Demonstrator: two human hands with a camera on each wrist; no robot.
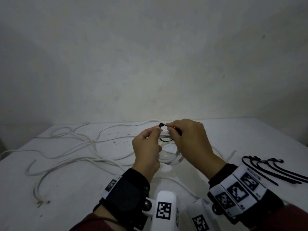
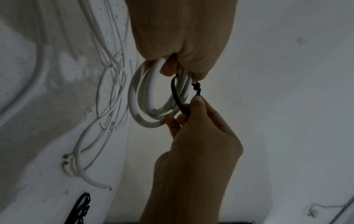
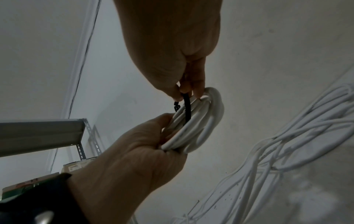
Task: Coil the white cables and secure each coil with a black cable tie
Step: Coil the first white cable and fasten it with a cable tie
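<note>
A white cable coil point(image 1: 171, 158) hangs above the table, gripped by my left hand point(image 1: 157, 130) with fingers curled through its loops. A black cable tie point(image 1: 166, 140) is looped round the coil's strands. Its head point(image 1: 161, 125) sticks up between the two hands. My right hand point(image 1: 168, 127) pinches the tie's strap just right of the head. In the left wrist view the tie point(image 2: 177, 97) crosses the coil point(image 2: 138, 106) and the right hand point(image 2: 189, 109) holds it from below. The right wrist view shows the strap point(image 3: 187, 109) running down into the coil point(image 3: 203, 121).
Loose white cables point(image 1: 75, 139) sprawl tangled over the left half of the white table point(image 1: 83, 197). Several spare black cable ties point(image 1: 266, 167) lie at the right, near the table edge. A metal shelf point(image 3: 38, 136) stands off to the side. A bare wall is behind the table.
</note>
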